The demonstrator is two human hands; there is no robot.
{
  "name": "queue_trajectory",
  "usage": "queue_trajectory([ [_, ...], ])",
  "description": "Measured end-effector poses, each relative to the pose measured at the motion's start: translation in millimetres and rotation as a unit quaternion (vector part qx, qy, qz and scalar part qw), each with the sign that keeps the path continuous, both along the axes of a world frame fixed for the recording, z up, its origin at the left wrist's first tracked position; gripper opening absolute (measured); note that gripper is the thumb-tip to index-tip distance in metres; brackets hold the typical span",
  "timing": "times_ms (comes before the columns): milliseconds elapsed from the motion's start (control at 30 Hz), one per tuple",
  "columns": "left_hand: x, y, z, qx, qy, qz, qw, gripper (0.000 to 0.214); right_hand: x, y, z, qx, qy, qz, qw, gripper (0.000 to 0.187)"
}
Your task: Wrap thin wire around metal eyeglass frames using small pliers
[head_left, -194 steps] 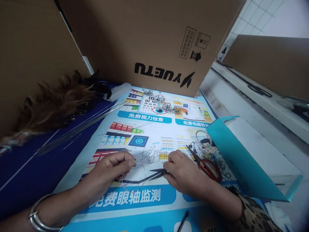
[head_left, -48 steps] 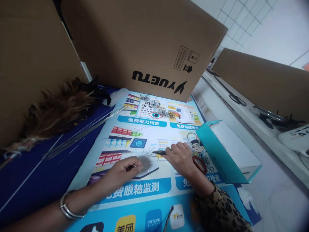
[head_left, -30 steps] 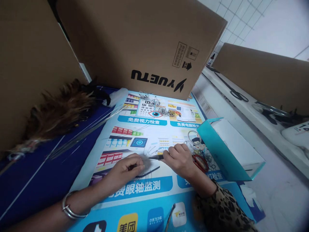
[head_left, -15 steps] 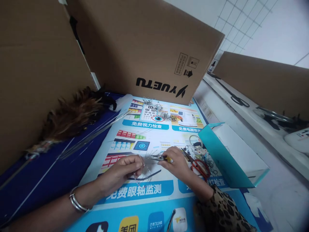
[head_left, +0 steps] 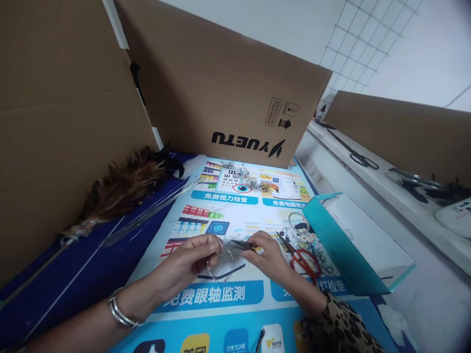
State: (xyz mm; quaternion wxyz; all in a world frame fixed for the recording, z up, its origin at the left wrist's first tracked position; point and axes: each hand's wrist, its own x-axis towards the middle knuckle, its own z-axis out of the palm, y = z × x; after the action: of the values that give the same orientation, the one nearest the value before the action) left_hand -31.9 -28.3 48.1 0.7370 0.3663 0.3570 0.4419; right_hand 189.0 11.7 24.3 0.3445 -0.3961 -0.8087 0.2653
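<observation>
Reads "YUETU" upside down on the brown rectangular cardboard panel [head_left: 221, 88], "免费视力检查" and "免费眼轴监测" on the blue-and-white printed paper sheet [head_left: 206, 321].

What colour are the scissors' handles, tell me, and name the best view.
The scissors' handles are red, best seen in the head view.

Left hand [head_left: 198, 255]: bare, as is the left forearm [head_left: 149, 294]. Bracelet [head_left: 117, 314] worn there: silver-coloured, polished, rounded, apparently two slim bands side by side, with bright highlights. Right hand [head_left: 270, 255]: bare, up to partway along the right forearm [head_left: 303, 289], where a sleeve [head_left: 344, 321] begins. Fabric tan-brown with irregular black leopard-type spots, darker on its shaded inner side; weave too blurred to read
</observation>
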Motion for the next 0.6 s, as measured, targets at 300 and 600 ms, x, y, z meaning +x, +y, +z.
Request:
queue_trajectory([
  [300, 22.8, 12.6, -4.6, -0.004, -0.001, -0.050, 0.999, 0.017, 7.8, 0.0, 3.8, -0.010, 0.011, 0.004, 1.000, 0.021],
  [600, 21.0, 16.6, -11.9, -0.008, 0.035, -0.079, 0.996, 0.020, 15.8, 6.0, -11.7, -0.016, -0.046, 0.025, 0.999, 0.023],
])
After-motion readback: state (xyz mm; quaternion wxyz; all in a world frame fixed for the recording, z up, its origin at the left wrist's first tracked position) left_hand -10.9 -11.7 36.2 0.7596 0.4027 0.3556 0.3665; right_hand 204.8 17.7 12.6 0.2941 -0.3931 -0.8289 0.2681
